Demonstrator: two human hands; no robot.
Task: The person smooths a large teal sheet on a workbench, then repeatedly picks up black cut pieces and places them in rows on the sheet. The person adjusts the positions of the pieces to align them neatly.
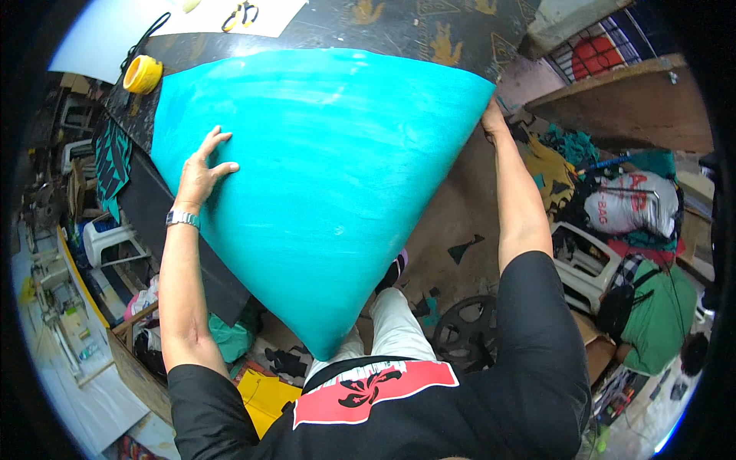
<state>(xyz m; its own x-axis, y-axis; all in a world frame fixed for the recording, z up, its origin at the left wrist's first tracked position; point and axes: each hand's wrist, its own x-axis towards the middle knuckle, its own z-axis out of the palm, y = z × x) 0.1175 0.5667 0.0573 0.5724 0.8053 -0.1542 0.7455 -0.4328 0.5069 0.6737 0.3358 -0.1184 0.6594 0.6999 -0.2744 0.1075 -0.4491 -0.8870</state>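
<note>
A large turquoise sheet (330, 161), fabric or leather by its look, lies over the dark table and hangs down to a rounded point in front of my body. On its left part rests my left hand (203, 172), thumb and fingers apart, with a metal-strap watch at the wrist. At the sheet's right corner my right hand (493, 121) grips the edge; most of its fingers are hidden behind the material. A yellow tape roll (142, 74) stands on the table just beyond the sheet's left corner.
Yellow-handled scissors (241, 15) lie on white paper at the back of the dark tabletop (368, 27). Scraps and a dark wheel (466, 331) are on the floor. White stools (115, 241) stand at both sides. Rightward, a person in green (658, 322) sits near a stuffed white bag (632, 201).
</note>
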